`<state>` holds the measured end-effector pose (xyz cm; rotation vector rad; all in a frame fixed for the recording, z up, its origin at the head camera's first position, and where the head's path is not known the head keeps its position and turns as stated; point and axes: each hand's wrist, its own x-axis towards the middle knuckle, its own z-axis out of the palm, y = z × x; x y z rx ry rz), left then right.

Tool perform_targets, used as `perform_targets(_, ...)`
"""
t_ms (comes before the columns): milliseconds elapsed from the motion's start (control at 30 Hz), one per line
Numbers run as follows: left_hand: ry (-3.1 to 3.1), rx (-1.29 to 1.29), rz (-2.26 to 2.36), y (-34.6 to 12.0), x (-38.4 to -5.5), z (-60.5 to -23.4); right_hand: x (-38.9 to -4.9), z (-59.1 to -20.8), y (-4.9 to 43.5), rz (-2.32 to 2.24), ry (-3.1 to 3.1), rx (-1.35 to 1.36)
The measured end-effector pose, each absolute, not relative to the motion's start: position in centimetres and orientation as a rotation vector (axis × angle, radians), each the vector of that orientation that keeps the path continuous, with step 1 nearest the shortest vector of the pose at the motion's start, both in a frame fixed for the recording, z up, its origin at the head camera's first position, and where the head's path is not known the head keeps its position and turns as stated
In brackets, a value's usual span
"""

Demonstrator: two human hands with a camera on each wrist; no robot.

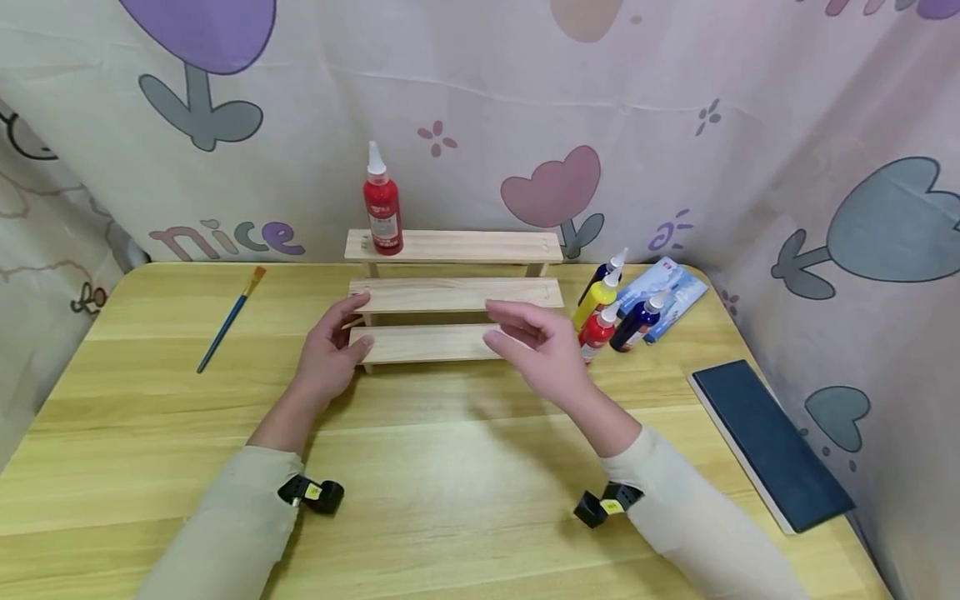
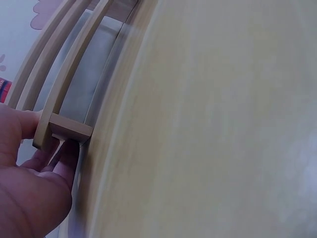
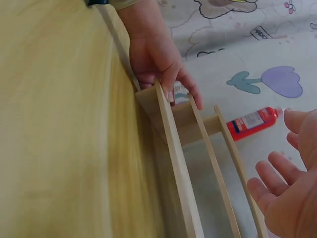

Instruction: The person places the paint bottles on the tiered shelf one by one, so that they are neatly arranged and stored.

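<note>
A three-tier wooden stand [image 1: 457,296] with pale slats sits near the back of the table. My left hand [image 1: 328,357] grips its left end, the thumb on the lowest slat; in the left wrist view the fingers [image 2: 67,161] curl against the end piece. Over the right end hovers my right hand [image 1: 546,350], fingers loosely bent, holding nothing; the right wrist view shows its fingers [image 3: 270,178] spread apart. One red paint bottle [image 1: 383,218] with a white nozzle stands upright on the left of the top tier.
Right of the stand are a yellow bottle [image 1: 597,298], another red bottle [image 1: 596,333] and dark blue bottles [image 1: 636,323], beside blue-and-white packets [image 1: 681,298]. A dark flat box [image 1: 772,446] lies at the right edge, a paintbrush [image 1: 231,321] at left. A printed curtain [image 1: 465,92] hangs behind.
</note>
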<state>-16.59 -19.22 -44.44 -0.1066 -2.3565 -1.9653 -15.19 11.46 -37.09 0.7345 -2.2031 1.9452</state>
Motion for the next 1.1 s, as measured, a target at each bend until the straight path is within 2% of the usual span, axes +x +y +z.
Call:
perform_targets(333, -2.356, -0.103, -1.959, -19.3, -16.4, -44.4, -12.3, -37.4, 16.4, 1.91, -2.264, 0.493)
perform_targets(600, -2.347, -0.107, -1.964, -19.3, -16.4, -44.7, -11.6, -39.1, 19.8, 1.848, -2.276, 0.304)
perform_targets(1100, -2.343, -0.118, -1.966, -19.2, -16.5, -44.7, -13.6, -39.0, 22.9, 1.685, -2.142, 0.082)
